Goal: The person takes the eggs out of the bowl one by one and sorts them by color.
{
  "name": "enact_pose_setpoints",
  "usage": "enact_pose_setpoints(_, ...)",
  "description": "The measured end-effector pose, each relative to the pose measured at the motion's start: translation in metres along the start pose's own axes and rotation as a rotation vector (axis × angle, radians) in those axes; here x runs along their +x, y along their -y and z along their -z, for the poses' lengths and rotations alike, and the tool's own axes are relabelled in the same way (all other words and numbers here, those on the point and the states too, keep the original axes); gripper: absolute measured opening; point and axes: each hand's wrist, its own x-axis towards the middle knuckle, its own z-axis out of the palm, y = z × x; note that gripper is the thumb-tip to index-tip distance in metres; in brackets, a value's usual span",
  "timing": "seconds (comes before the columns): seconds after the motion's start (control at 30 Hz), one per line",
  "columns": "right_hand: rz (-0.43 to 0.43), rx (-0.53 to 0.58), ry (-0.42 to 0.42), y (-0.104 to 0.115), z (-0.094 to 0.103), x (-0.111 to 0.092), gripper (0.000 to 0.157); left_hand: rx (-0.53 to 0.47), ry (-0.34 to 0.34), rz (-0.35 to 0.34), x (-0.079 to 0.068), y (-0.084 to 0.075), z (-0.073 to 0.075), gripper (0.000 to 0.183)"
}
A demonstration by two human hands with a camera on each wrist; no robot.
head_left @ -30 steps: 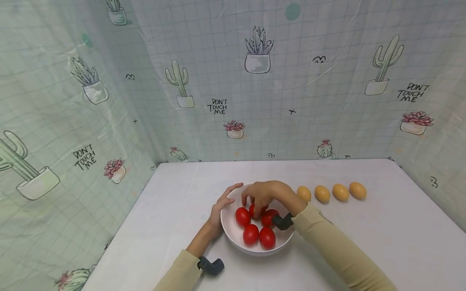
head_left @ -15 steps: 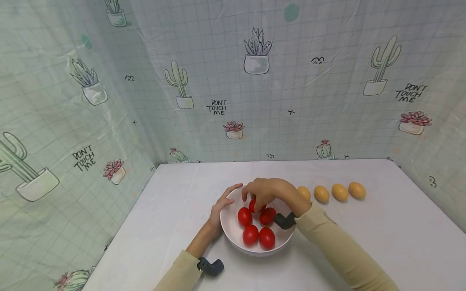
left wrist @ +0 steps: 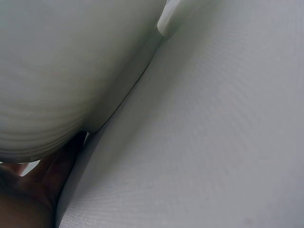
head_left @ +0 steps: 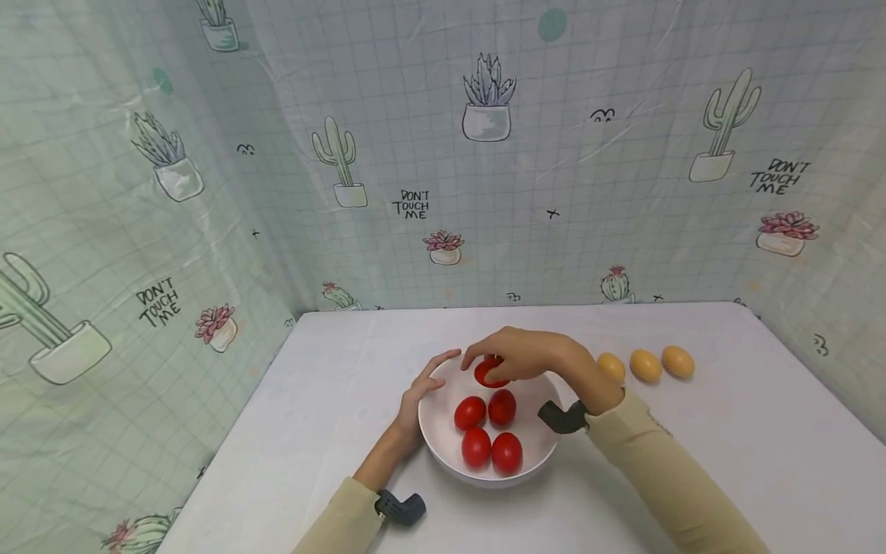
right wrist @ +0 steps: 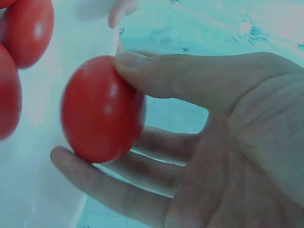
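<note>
A white bowl (head_left: pixel 443 454) holds several glossy red egg-shaped objects (head_left: pixel 507 452). At its left side my left hand (head_left: pixel 413 400) grips the rim, thumb over the inner edge and fingers along the outside. In the left wrist view, part of my left hand (left wrist: pixel 45 185) shows under the bowl's curved wall (left wrist: pixel 71 66). My right hand (head_left: pixel 522 352) pinches one red egg-shaped object (head_left: pixel 490 372) over the bowl's far part. The right wrist view shows the thumb on top of that red egg-shaped object (right wrist: pixel 102 109), with fingers beneath and behind it.
Three yellow egg-shaped objects (head_left: pixel 645 365) lie in a row on the white table (head_left: pixel 332 369), right of the bowl and behind my right wrist. A cactus-print sheet (head_left: pixel 388 154) hangs at the back and left. Dark wrist devices (head_left: pixel 400 508) sit on both wrists.
My right hand has risen and moved back and right, bringing the pinched red object toward the far rim. Other red objects in the bowl have shifted. The leftmost yellow object is now hidden.
</note>
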Motion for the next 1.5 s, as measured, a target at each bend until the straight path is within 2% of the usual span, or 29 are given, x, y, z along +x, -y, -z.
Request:
enact_pose_setpoints(0.23, 0.062, -0.047, -0.07, -0.004, 0.008, -0.02, 0.027, -0.004, 0.007, 0.01, -0.002, -0.001, -0.001, 0.063)
enact_pose_setpoints(0.43, 0.104, -0.061, -0.176, -0.01, 0.013, -0.04, 0.037, 0.006, -0.006, 0.002, -0.001, -0.001, 0.0, 0.064)
enact_pose_setpoints(0.57, 0.082, -0.012, -0.229, -0.015, 0.014, -0.052, 0.046, 0.004, -0.007, 0.0, -0.001, -0.001, 0.001, 0.064)
enact_pose_setpoints(0.77, 0.046, 0.031, -0.294, -0.024, 0.015, -0.071, 0.05, -0.007, 0.005, -0.014, 0.0, 0.0, 0.002, 0.064)
enact_pose_setpoints(1.1, 0.092, 0.056, -0.395, -0.048, 0.008, -0.102, 0.046, -0.026, 0.009, -0.025, 0.0, -0.001, 0.004, 0.063)
enact_pose_setpoints(1.27, 0.094, 0.089, -0.396, -0.061, 0.004, -0.115, 0.043, -0.025, 0.01, -0.025, 0.001, 0.0, 0.004, 0.062)
enact_pose_setpoints(1.5, -0.011, 0.155, -0.345, -0.081, -0.007, -0.126, 0.045, -0.016, 0.013, -0.023, 0.002, 0.003, 0.002, 0.062)
